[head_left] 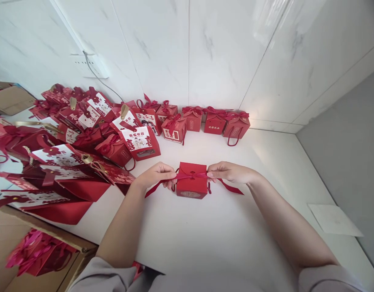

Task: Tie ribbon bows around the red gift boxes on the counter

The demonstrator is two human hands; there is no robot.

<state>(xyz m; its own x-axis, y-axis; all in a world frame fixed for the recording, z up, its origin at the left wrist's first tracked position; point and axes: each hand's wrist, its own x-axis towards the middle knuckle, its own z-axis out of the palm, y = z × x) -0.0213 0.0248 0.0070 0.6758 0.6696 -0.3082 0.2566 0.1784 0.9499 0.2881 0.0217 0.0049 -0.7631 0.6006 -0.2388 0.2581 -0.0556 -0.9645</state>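
The left hand (156,174) and right hand (228,172) each pinch 1 side of a red ribbon (199,175) crossing a red box (191,186), which sits between them on the white surface (205,235). Decorated packages (142,142) crowd beyond the left hand.

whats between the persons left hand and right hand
In the head view, a red box sits between the left hand and the right hand, with a red ribbon running across its top, pinched on either side.
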